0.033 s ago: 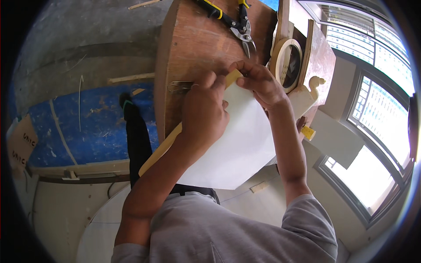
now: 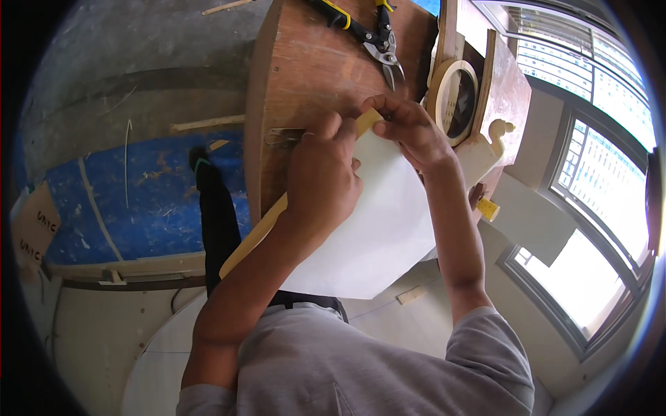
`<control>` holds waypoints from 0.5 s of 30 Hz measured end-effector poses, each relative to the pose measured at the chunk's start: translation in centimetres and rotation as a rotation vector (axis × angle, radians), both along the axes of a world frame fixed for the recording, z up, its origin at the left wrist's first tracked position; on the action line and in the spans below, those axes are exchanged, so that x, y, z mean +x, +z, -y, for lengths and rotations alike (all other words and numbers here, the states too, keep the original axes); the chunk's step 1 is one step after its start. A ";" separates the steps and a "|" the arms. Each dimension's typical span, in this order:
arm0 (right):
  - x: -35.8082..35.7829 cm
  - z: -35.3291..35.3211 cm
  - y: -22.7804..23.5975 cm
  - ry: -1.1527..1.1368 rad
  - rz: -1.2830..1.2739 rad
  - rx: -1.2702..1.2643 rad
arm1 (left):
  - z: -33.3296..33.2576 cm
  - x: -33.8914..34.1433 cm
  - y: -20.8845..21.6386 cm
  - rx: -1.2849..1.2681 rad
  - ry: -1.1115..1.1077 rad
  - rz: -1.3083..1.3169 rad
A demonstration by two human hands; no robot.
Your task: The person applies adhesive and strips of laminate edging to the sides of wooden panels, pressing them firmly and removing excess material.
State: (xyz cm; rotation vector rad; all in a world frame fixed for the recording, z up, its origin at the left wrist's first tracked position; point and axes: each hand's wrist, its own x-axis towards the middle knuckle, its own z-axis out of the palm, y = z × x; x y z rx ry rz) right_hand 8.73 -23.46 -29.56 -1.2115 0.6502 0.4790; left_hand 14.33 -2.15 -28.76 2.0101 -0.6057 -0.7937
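Note:
A white sheet [image 2: 378,222] with a pale yellow strip of tape [image 2: 255,234] along its left edge lies before me, over the near part of a brown wooden bench [image 2: 326,69]. My left hand [image 2: 322,170] is closed in a pinch at the sheet's upper left edge, its fingertips against the tape. At the sheet's top corner, my right hand [image 2: 411,132] pinches the tape's end between thumb and bent fingers. A short length of tape shows between both hands; the left fingertips are partly hidden.
Tin snips [image 2: 385,54] with black and yellow handles lie beyond my hands. A large tape roll [image 2: 442,100] stands at the right, beside wooden strips. A metal clip-like piece [image 2: 283,137] is left of my left hand. Blue sheeting [image 2: 146,201] covers the floor at left.

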 end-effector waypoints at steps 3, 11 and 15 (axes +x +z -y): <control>0.0 -0.2 -0.2 0.000 0.032 -0.034 | 0.1 0.0 -0.2 0.011 -0.019 0.024; 0.2 -0.4 -0.3 0.005 0.049 -0.089 | 0.1 0.3 0.0 0.024 -0.053 0.042; 0.2 -0.3 -0.6 -0.010 -0.006 -0.040 | -0.1 0.2 -0.2 0.001 -0.050 0.052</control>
